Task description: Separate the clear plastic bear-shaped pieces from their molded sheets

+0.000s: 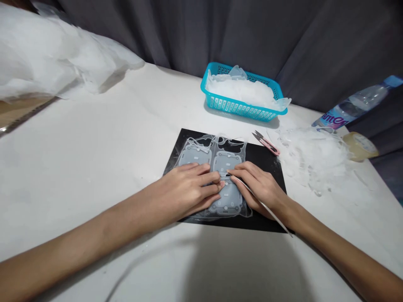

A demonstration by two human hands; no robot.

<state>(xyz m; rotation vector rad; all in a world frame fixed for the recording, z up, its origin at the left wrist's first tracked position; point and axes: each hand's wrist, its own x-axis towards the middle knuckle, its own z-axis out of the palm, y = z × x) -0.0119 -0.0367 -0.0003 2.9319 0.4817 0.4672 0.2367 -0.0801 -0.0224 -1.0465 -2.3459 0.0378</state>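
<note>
A translucent moulded sheet (227,201) with several rounded rectangular panels lies on a black mat (264,167). My left hand (192,186) rests flat across the left panels, fingers stretched out and partly hiding them. Close beside its fingertips, my right hand (260,186) pinches a thin white strip (267,207) at the seam between the upper and lower right panels. The strip runs back over the right hand toward the wrist. Loose, stringy edging (201,144) curls along the sheet's far edge. Pink-handled thread snips (266,142) lie at the mat's far right, blades apart.
Behind the mat stands a blue basket (242,110) filled with translucent pieces. A heap of white scraps (315,155) lies to the right, near a tape roll (360,147) and a water bottle (352,107). Large white plastic bags (63,54) occupy the far left. A dark curtain (189,33) hangs behind the table.
</note>
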